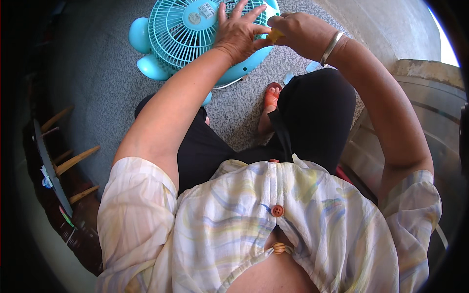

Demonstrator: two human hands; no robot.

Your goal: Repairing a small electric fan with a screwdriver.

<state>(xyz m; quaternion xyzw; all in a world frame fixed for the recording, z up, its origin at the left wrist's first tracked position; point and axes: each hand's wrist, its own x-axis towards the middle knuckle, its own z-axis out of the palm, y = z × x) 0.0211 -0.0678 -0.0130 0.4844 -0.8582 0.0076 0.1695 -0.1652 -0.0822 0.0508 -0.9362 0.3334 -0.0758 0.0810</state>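
A turquoise fan [168, 34] with a round slatted grille and rounded feet-like lobes lies on the floor in front of me. Its hub carries pale labels. My left hand [240, 33] rests on the right part of the grille, fingers spread, the thumb reaching toward the fan's right rim. At that rim my right hand [304, 33] grips a small yellow thing [275, 35], mostly hidden by the fingers, so its kind cannot be made out. A metal bangle [332, 48] circles my right wrist.
Speckled grey floor [229, 117] lies under the fan. Small translucent bluish pieces [288, 77] sit near my right knee. A white cord [229, 85] shows by the fan's lower edge. Wooden legs [78, 160] stick out at left; a metal-panelled structure [415, 102] stands at right.
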